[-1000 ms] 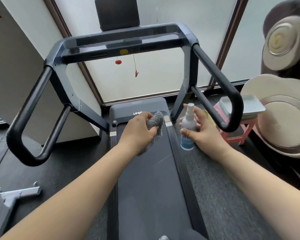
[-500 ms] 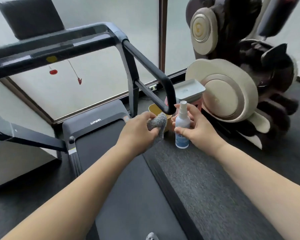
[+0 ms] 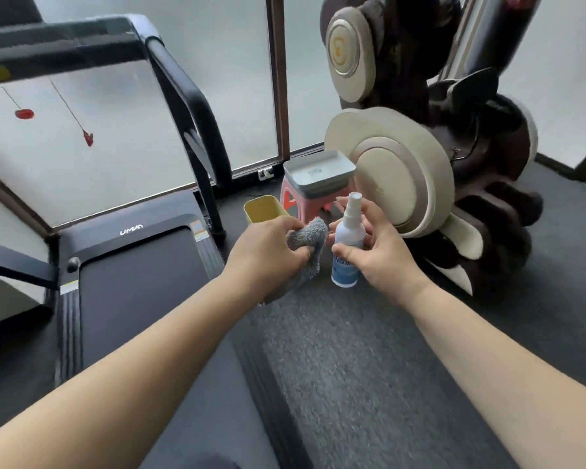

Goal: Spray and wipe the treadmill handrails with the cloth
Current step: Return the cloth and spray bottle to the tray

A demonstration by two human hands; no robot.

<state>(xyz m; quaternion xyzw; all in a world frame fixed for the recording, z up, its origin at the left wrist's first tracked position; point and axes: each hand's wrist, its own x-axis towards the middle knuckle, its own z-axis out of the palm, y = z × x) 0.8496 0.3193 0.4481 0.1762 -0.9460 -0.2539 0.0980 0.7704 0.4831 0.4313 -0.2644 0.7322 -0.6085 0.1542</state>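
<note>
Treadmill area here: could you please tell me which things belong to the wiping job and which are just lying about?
Job: spray bottle in right hand; grey cloth in left hand; treadmill handrail.

Lying about: yellow bin, pink stool, grey tray, massage chair.

Massage chair (image 3: 430,137), pink stool (image 3: 293,199), yellow bin (image 3: 263,209)

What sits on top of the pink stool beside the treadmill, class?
A grey tray lies on the pink stool, covering its seat. The tray's inside looks bare apart from a faint mark. The stool's right side is hidden behind the spray bottle.

Home gym corner: treadmill (image 3: 129,265), massage chair (image 3: 437,164), frosted windows (image 3: 224,79), dark carpet (image 3: 369,367).
</note>
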